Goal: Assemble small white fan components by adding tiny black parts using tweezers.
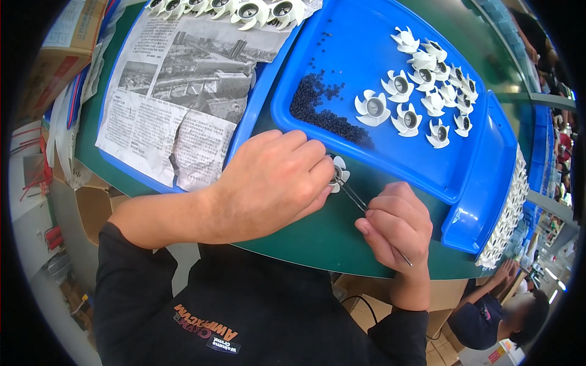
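My left hand (271,180) is closed, its fingers curled at the edge of a small white fan wheel (342,175) above the green tabletop. Part of that wheel is hidden behind my fingers. My right hand (400,226) grips metal tweezers (352,196), whose tips reach the dark hub of the wheel. Just beyond my hands lies a blue tray (390,161). In it are a heap of tiny black parts (311,100) on the left and several loose white fan wheels (400,85) on the right.
To the left, newspaper (140,116) lines another blue tray, with a row of fan wheels (248,11) along its far end. A smaller blue tray (467,229) and densely packed white pieces (503,213) stand right. Cardboard boxes (58,55) are at far left; a co-worker (494,317) sits lower right.
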Tool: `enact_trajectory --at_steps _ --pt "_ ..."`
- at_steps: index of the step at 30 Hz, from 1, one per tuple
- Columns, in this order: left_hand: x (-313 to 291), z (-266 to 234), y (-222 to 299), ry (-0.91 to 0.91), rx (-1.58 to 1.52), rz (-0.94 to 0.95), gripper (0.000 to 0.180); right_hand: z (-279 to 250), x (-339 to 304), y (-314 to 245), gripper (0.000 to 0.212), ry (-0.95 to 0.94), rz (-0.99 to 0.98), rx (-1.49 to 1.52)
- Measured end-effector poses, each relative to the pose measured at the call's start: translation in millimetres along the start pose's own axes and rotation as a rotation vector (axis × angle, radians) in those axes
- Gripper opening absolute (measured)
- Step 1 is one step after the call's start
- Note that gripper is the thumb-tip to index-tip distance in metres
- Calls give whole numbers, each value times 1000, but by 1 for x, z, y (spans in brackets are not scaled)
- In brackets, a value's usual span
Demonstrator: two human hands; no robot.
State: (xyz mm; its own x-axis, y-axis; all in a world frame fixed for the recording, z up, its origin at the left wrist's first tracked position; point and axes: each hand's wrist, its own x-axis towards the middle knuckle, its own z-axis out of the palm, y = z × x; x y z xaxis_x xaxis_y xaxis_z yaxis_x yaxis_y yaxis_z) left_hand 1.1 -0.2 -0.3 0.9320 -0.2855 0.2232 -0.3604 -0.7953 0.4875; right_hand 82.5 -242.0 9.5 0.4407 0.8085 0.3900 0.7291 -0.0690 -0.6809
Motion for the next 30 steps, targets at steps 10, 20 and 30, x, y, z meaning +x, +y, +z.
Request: enact_trajectory --at_steps 10,20,30 --pt "-1 0 -1 -7 -3 2 31 1 -1 0 30 -27 11 -8" --pt "-1 1 0 -10 6 -1 31 1 2 -3 28 -70 -2 -61" --pt "-2 3 0 -13 30 0 31 3 -1 -3 28 -68 9 -75"
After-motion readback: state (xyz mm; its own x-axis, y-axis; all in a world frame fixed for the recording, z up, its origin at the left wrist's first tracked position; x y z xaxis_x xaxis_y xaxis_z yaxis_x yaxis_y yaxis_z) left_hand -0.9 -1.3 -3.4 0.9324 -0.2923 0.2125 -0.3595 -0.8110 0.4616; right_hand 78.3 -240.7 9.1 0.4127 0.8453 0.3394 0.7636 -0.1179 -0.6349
